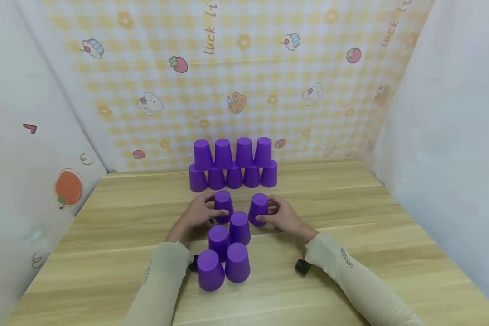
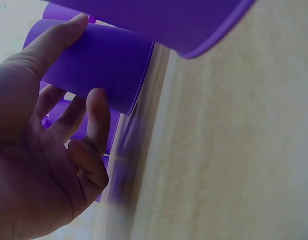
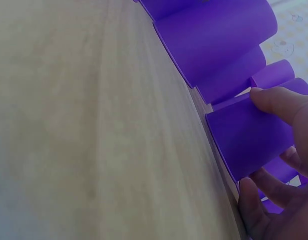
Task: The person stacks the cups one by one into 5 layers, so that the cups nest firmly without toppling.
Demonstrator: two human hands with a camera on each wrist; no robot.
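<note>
In the head view my left hand (image 1: pixel 198 212) holds an upside-down purple cup (image 1: pixel 223 204) from its left side. The left wrist view shows the thumb across that cup's wall (image 2: pixel 101 65) and fingers on its other side. My right hand (image 1: pixel 284 215) grips another upside-down purple cup (image 1: pixel 259 207) from the right. In the right wrist view, the thumb lies on one side of this cup (image 3: pixel 249 135), fingertips low on the other. A gap separates the two held cups. Just in front of them stands a further purple cup (image 1: pixel 239 227).
Behind the hands, several upside-down cups form a bottom row (image 1: pixel 234 178), with a second row (image 1: pixel 244 153) stacked on it. Nearer me stand three more cups, one of them at the front left (image 1: pixel 210 271). A patterned cloth (image 1: pixel 244 68) hangs behind the wooden table (image 1: pixel 350 271).
</note>
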